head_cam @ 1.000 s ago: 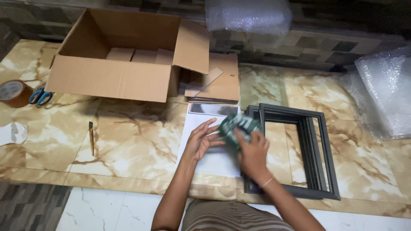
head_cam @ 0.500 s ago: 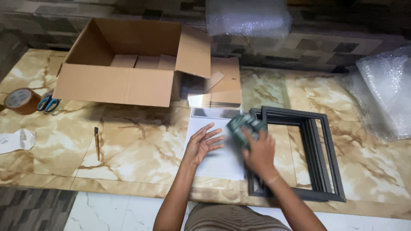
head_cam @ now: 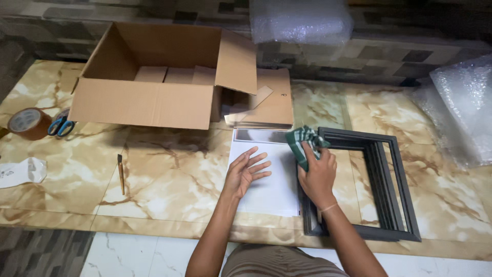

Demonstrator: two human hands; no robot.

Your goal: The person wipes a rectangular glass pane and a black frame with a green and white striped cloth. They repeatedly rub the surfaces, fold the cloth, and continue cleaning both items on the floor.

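On the marble floor (head_cam: 169, 179) in front of me lies a white sheet (head_cam: 269, 190), its far edge a grey reflective strip. My left hand (head_cam: 245, 172) rests flat on the sheet with the fingers spread open, gripping nothing. My right hand (head_cam: 318, 174) is closed around a green and white cloth (head_cam: 303, 141), bunched up in my fingers and pressed down at the sheet's right edge, where it meets the far left corner of the frames (head_cam: 379, 190). These dark frames lie stacked flat on the floor just right of the sheet, touching or overlapping its right side; I cannot tell which.

Beyond the sheet lies a stack of flat cardboard (head_cam: 271, 102), and to its left stands an open box (head_cam: 154, 82) with smaller brown pieces inside. Far left, a roll of brown tape (head_cam: 28, 123) sits beside blue-handled scissors (head_cam: 61, 124). Nearer on the left is a crumpled white wrapper (head_cam: 20, 172), and between it and the sheet lies a thin brush (head_cam: 121, 173), pointing away from me. Bubble wrap (head_cam: 461, 107) is heaped at the far right, with another roll (head_cam: 300, 20) against the stone wall (head_cam: 389, 56) behind the cardboard.
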